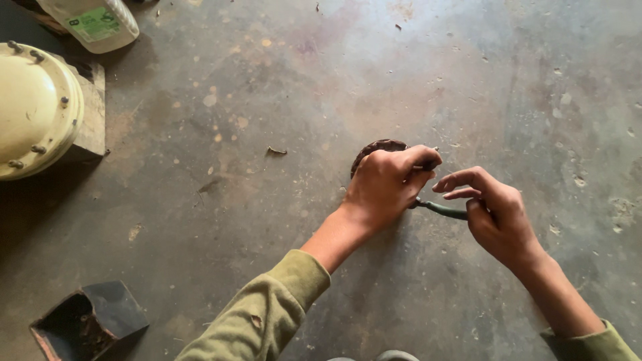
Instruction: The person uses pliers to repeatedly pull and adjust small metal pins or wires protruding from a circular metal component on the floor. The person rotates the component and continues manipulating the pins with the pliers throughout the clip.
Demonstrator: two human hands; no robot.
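Observation:
My left hand [388,184] is closed over a round, dark brown, ribbed part [376,148] that rests on the concrete floor; only its far rim shows past my knuckles. My right hand [495,214] grips the end of a thin dark green tool handle [441,210] that runs from under the left hand towards the right. The tool's tip is hidden beneath my left hand. Both sleeves are olive green.
A cream-coloured round metal housing with bolts [33,110] sits on a block at the left edge. A white plastic jug with a green label [93,23] lies at the top left. A dark open box [90,321] stands at the bottom left. Small debris [275,152] dots the floor.

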